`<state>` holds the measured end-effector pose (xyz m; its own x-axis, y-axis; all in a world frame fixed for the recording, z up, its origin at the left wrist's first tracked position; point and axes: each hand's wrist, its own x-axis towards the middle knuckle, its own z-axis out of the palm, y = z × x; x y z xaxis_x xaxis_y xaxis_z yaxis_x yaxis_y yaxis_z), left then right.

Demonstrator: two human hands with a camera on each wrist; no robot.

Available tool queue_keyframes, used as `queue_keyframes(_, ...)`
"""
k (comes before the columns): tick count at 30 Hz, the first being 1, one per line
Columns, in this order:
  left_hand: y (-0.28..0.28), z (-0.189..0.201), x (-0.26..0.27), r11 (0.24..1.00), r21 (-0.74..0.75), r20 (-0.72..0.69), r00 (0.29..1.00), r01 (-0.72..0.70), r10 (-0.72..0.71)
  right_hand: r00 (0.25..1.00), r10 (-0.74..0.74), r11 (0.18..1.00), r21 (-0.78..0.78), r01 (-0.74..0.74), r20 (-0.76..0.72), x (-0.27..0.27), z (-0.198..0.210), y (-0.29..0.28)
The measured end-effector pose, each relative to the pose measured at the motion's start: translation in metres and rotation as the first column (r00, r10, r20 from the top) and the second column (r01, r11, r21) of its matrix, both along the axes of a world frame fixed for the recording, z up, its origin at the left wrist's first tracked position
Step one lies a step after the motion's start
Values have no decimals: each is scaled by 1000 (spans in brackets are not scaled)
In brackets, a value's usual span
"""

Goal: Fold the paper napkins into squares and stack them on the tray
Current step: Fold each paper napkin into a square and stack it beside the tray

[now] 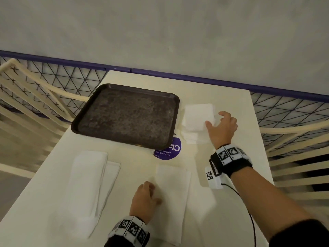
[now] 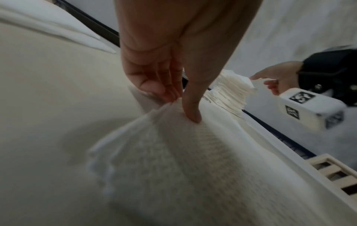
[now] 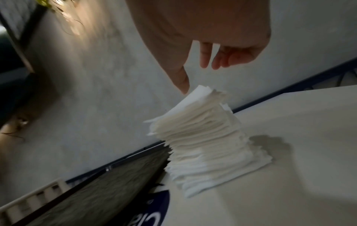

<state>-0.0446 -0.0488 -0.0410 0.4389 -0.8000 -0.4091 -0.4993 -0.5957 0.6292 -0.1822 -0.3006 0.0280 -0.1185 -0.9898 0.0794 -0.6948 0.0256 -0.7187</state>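
Left hand (image 1: 145, 198) pinches the napkin (image 1: 170, 200) edge, right hand (image 1: 222, 127) loose-fingered, thumb touching the top corner of the napkin stack (image 3: 204, 137) beside the empty tray (image 1: 85, 120); leaning stack risks toppling if nudged.

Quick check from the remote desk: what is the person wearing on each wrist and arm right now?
Both hands are bare. The right hand has a black wrist strap ringed with white blocks bearing black square-code markers, plus a white box with a marker; a thin black cable runs back from it. A dark sleeve covers the upper forearm. The left hand has a like marker band.
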Motion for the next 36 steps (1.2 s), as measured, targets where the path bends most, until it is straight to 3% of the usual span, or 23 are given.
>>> queue_keyframes(5, 1, -3, 5, 999, -40, -1, 1000, -2, 2, 993, 113, 988, -111, -108, 44, -6, -4, 72)
queue_keyframes(9, 2, -2, 3, 997, -55, 18, 998, 57, -57, 960, 274, 962, -36, -272, 52, -15, -30, 139)
queue_keyframes(12, 2, 6, 2, 992, -112, -43, 997, 61, -66, 931, 335, 914, 190, -359, 147, -23, -50, 172)
queue_keyframes(15, 5, 14, 4, 984, -172, -161, 984, 43, -72, 924, 316, 767, 516, -382, 215, -26, -64, 188)
queue_keyframes(17, 8, 16, 6, 979, -201, -230, 970, 33, -80, 920, 265, 716, 580, -388, 289, -26, -68, 191)
queue_keyframes(21, 15, 21, 11, 974, -226, -393, 914, 7, -98, 895, 226, 719, 554, -419, 384, -27, -60, 189)
queue_keyframes(25, 20, 35, 16, 971, -238, -437, 895, -20, -89, 846, 311, 721, 472, -507, 433, -27, -44, 189)
queue_keyframes(27, 22, 45, 20, 971, -230, -431, 901, -57, -50, 773, 351, 695, 407, -593, 528, -27, -31, 191)
queue_keyframes(30, 25, 67, 20, 983, -177, -456, 889, -53, -34, 639, 293, 653, 339, -677, 711, -30, -9, 195)
queue_keyframes(33, 26, 81, 17, 985, -172, -589, 800, 11, -112, 553, 282, 612, 297, -733, 784, -33, 9, 197)
queue_keyframes(36, 27, 89, 15, 975, -220, -653, 737, 39, -176, 526, 281, 606, 276, -746, 803, -35, 16, 199)
